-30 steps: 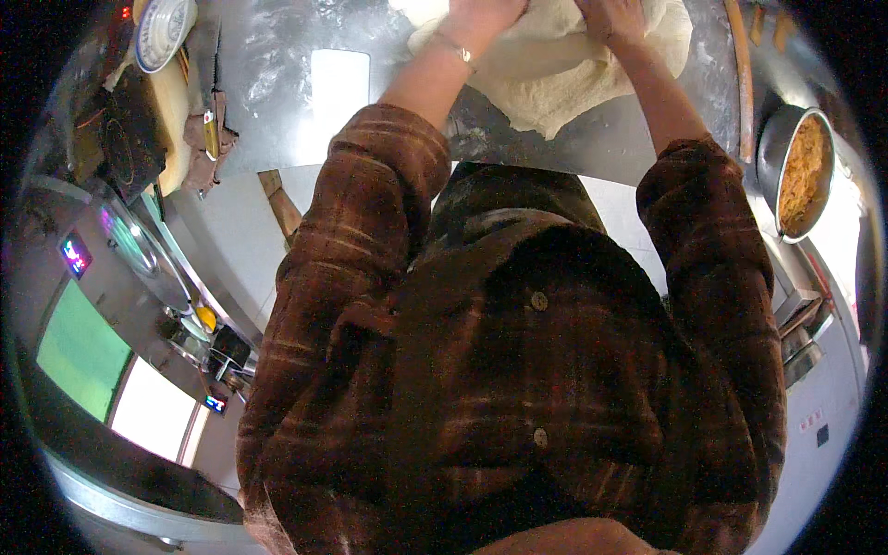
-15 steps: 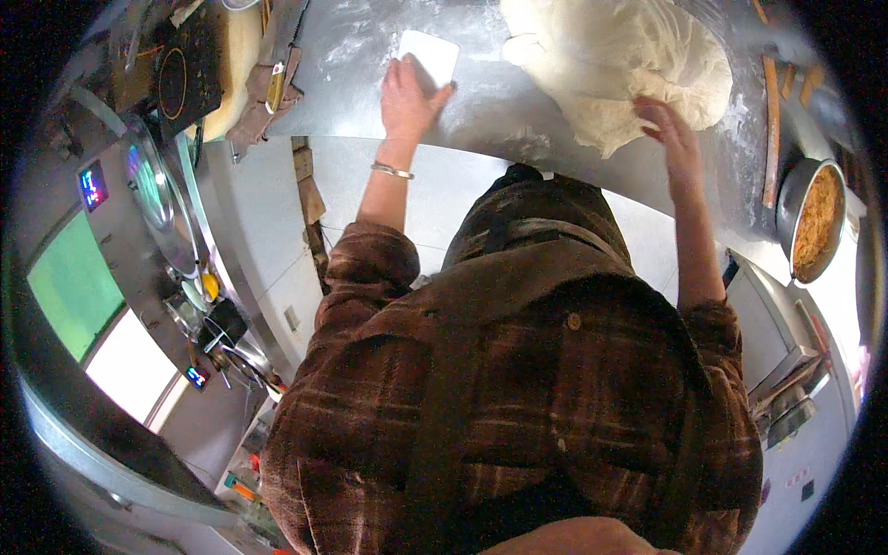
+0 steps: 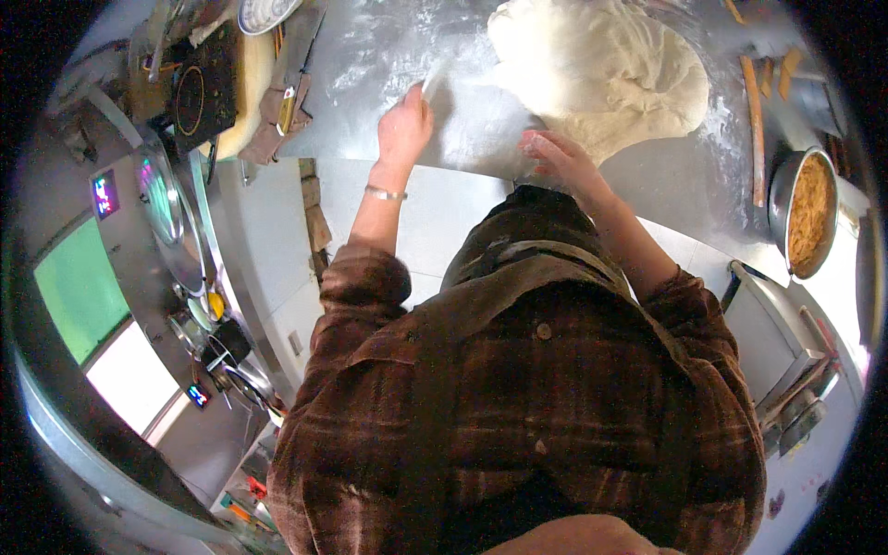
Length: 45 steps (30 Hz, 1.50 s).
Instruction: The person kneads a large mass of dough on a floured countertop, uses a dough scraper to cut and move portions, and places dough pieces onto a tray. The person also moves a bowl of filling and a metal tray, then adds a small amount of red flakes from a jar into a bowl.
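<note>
My left hand (image 3: 405, 128) is closed round a white dough scraper (image 3: 432, 76), which stands edge-on to the floured metal worktop (image 3: 462, 120). A large, soft mass of pale dough (image 3: 601, 79) spreads over the worktop to the right of the scraper. By the worktop's front edge, just below the dough's near left side, is my right hand (image 3: 566, 165). Its fingers are loosely bent and a little blurred, and I see nothing held in them. Loose flour is smeared across the metal around the scraper.
A knife (image 3: 289, 104) lies on a brown cloth (image 3: 268, 125) at the left, beside a black hob (image 3: 192, 97). To the right are a wooden stick (image 3: 754, 134) and a metal pan of orange-brown food (image 3: 809, 213). A patterned bowl (image 3: 266, 13) stands at far left.
The scraper has tipped from lying flat to edge-on, and my left hand has turned with it. My right hand has moved left and nearer to me, from the dough's right side to the front edge.
</note>
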{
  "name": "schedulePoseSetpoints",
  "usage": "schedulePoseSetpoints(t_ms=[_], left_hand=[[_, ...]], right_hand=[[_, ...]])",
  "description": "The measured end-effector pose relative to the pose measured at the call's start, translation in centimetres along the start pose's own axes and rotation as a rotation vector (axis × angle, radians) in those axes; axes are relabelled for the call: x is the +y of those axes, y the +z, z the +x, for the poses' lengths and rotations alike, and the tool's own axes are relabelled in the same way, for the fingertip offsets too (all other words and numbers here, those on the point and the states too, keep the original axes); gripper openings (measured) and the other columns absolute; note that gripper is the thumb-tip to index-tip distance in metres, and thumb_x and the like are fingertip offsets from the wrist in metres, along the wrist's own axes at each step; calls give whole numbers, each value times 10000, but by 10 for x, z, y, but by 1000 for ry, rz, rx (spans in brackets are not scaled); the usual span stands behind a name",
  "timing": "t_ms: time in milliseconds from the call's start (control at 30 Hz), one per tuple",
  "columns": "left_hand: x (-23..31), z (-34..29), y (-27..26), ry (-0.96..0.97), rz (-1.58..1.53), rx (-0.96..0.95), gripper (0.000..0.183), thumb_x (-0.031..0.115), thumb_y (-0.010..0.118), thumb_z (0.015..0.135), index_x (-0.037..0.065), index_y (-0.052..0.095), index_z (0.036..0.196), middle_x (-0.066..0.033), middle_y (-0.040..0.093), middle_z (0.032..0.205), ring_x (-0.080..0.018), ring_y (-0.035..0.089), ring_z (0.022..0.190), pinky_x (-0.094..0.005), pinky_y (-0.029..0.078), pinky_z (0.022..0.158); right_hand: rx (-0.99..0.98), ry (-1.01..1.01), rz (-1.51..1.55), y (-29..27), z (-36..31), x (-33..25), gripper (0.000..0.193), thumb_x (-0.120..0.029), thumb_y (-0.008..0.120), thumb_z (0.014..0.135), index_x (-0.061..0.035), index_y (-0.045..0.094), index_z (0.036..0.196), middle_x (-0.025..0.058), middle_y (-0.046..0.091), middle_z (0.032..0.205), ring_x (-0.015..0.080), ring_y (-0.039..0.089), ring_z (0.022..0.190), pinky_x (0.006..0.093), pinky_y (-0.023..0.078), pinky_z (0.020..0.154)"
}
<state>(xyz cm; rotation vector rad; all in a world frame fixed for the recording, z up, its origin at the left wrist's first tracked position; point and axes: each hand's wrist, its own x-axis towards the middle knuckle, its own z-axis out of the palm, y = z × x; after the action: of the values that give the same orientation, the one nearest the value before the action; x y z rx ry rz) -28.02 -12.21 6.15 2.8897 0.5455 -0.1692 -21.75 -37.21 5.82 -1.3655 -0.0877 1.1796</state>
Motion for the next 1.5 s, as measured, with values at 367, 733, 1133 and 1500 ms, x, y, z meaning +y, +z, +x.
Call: schedulePoseSetpoints(t_ms=[367, 733, 1133, 1500], left_hand=[[133, -54, 24, 968, -350, 47, 204, 121, 511, 760, 45, 580, 936, -72, 574, 1035, -209, 558, 927, -307, 479, 756], [62, -6, 22, 1186, -328, -106, 317, 106, 514, 768, 84, 531, 1084, -103, 510, 1150, -248, 495, 1049, -386, 383, 899], [41, 51, 1, 1429, -123, -18, 296, 94, 483, 762, 101, 538, 1053, -60, 504, 1168, -212, 455, 1113, -387, 351, 955], [111, 149, 39, 1773, -10, 17, 315, 158, 449, 791, 92, 510, 1093, -27, 439, 1257, -185, 417, 1144, -396, 299, 988]], right_hand=[[476, 44, 676, 8, -54, 50, 455, -347, 532, 832, 25, 493, 1090, 97, 550, 1000, 193, 540, 867, 307, 456, 738], [841, -21, 705, 14, -72, 127, 494, -267, 579, 789, -59, 388, 1195, 112, 541, 1027, 219, 575, 845, 327, 503, 640], [706, -364, 656, -64, 38, -15, 332, -182, 560, 789, 27, 508, 1041, 159, 556, 960, 218, 587, 792, 320, 518, 596], [1027, -63, 603, -6, -68, 61, 496, -327, 582, 791, -33, 444, 1166, 103, 542, 1036, 207, 568, 879, 339, 489, 680]])
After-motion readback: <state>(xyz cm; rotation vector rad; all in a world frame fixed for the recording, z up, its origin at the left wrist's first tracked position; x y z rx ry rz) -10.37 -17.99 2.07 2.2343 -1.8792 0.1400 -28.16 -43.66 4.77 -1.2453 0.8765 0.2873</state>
